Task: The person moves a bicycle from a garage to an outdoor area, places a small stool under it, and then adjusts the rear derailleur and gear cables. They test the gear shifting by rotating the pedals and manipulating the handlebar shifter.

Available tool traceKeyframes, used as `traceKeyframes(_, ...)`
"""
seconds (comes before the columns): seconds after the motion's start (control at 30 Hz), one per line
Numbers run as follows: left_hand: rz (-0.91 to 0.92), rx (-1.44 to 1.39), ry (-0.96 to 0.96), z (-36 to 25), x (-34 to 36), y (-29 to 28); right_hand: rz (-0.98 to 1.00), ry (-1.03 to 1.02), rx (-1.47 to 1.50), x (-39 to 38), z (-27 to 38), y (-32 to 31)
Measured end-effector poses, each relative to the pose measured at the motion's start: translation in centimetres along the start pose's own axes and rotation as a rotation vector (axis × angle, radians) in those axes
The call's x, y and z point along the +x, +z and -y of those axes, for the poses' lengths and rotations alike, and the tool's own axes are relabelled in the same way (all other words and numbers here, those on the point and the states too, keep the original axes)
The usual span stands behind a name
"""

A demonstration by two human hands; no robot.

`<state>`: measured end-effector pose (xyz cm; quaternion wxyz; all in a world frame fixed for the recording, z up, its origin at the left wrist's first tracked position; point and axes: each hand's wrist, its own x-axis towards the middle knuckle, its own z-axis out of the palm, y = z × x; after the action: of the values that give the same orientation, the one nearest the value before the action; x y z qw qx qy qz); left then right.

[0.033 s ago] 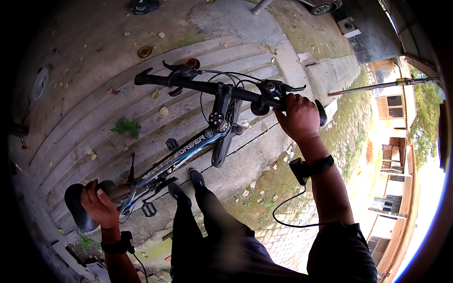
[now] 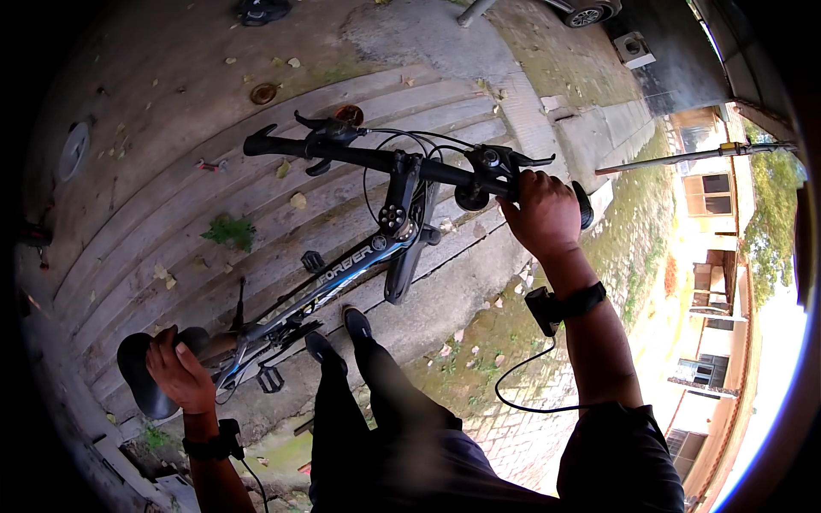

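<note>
A dark bicycle with a black-and-blue frame (image 2: 301, 295) stands across in front of me, its saddle to the left and its handlebar (image 2: 366, 157) ahead. My right hand (image 2: 547, 214) is closed round the grip at the handlebar's right end, beside the brake lever (image 2: 534, 160). On the black saddle (image 2: 144, 389) my left hand (image 2: 181, 376) holds on, fingers over the top and thumb toward the frame. The left handlebar grip (image 2: 272, 144) has no hand on it. Two pedals (image 2: 270, 380) show beside the frame, near my feet.
Broad concrete steps (image 2: 282, 192) curve under and beyond the bicycle, with a green weed (image 2: 229, 232) and fallen leaves. Mossy brick paving (image 2: 530, 402) lies to the right. A metal pole (image 2: 684, 159) and a low building (image 2: 718, 342) are farther right; a car (image 2: 586, 12) stands at the back.
</note>
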<state>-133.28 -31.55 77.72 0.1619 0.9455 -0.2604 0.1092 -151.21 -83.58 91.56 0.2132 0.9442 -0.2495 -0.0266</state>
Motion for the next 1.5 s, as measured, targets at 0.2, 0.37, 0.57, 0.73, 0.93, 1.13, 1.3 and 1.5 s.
traceKeyframes(0.2, 0.012, 0.009, -0.022, -0.3, 0.2, -0.3, -0.023, -0.014, -0.087, 0.8, -0.4, 1.0)
traceKeyframes(0.37, -0.032, 0.017, 0.021, -0.9, 0.8, -0.2, -0.059, -0.054, -0.124, 1.4, -1.1, 2.0)
traceKeyframes(0.57, -0.034, 0.032, 0.025, -0.8, 1.1, -0.2, -0.017, -0.107, -0.005, 2.1, -0.9, 0.1)
traceKeyframes(0.73, -0.016, 0.013, 0.015, -0.7, 1.3, 0.0, 0.093, -0.143, 0.029, 2.7, -1.0, -0.5)
traceKeyframes(0.93, -0.018, 0.03, 0.033, -0.8, 1.5, -0.2, 0.117, -0.123, 0.01, 2.7, -0.8, -0.6)
traceKeyframes(1.13, -0.022, 0.032, 0.023, -0.7, 1.5, 0.1, 0.069, -0.128, 0.001, 2.9, -0.9, -0.2)
traceKeyframes(1.3, -0.02, 0.052, 0.02, -0.4, 1.5, 0.2, 0.05, -0.152, -0.009, 3.2, -1.0, 0.3)
traceKeyframes(1.5, -0.028, 0.053, 0.02, -0.4, 1.5, 0.5, 0.098, -0.129, -0.014, 3.2, -0.9, 0.1)
